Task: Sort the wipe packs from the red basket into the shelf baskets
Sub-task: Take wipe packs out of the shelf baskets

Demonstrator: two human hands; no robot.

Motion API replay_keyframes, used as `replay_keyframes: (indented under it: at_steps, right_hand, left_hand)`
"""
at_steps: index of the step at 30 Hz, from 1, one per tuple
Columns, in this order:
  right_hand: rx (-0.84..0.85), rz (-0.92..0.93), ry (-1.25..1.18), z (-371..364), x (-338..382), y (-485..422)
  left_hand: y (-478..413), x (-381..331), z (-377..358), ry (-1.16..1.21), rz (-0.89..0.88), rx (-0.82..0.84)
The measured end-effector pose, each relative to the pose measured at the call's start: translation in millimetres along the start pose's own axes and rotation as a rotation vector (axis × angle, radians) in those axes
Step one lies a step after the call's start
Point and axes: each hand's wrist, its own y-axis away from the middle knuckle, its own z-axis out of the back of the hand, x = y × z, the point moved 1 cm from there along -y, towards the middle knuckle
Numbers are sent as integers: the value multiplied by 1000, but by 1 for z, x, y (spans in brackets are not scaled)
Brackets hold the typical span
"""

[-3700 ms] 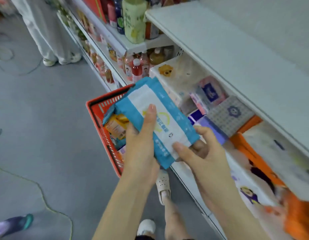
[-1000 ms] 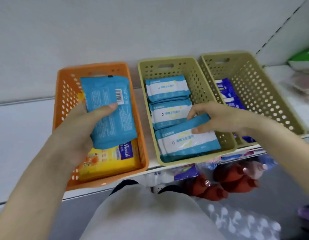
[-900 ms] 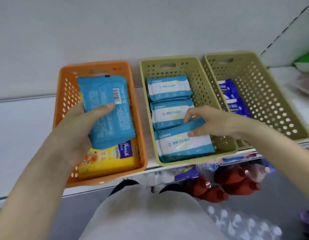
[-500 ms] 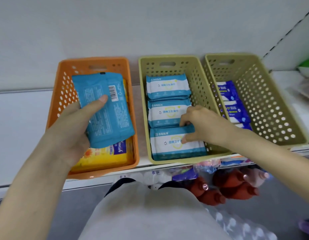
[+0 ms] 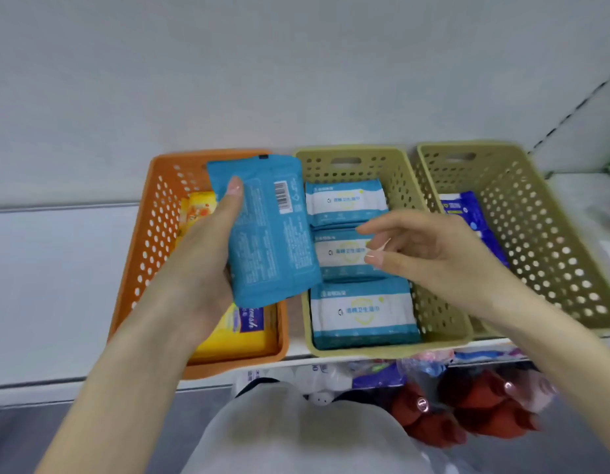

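Three teal-and-white wipe packs lie flat in a row in the middle green basket. Each is printed with Chinese characters over a faint yellow shield, too blurred for me to read. I count three shelf baskets: an orange basket at 9 o'clock, the middle one at centre, and a second green basket at 3 o'clock. My left hand grips a fourth teal pack, back side up with barcode and fine print showing, over the rims of the orange and middle baskets. My right hand hovers above the middle basket, fingers loosely spread, holding nothing. One yellow pack with a purple cursive label lies in the orange basket, half hidden. Dark blue packs sit in the second green basket; my wrist hides their count. Red bottles show under the shelf at 5 o'clock.
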Motion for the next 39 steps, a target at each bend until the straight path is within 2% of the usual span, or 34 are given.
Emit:
replay_keyframes:
  at_steps: [3,5,11,13,16,19,22,25,32,35,39]
  right_hand:
    - [-65,134,-82,-19,21,10]
    - [-54,122,-119,-34,25,13]
    - [-126,49,-252,-56,37,10]
    - [-170,-12,-444,-52,41,11]
    - [-161,-207,-825,-44,41,14]
    - [-136,-311,-970,-38,40,16]
    - [-186,-347,-1002,-40,35,14]
    - [-230,-345,-1018,-43,29,12]
    - [-229,-406,-1081,-43,20,12]
    - [-222,-459,-1121,-46,17,14]
    - [-211,-598,-1145,-52,12,15]
  left_hand:
    - [1,1,-15,57,55,206]
    - [2,4,-26,38,48,322]
    - [10,5,-39,-227,-125,392]
    - [14,1,-37,-334,-208,334]
    - [11,0,-32,-405,-322,186]
    - [6,4,-29,-381,-261,150]
    - [5,10,-29,-423,-145,227]
    - [3,17,-27,-444,-72,225]
    - [-5,12,-13,-321,-187,113]
    - [-7,13,-14,-329,-184,76]
    - [-10,15,-14,-315,-179,59]
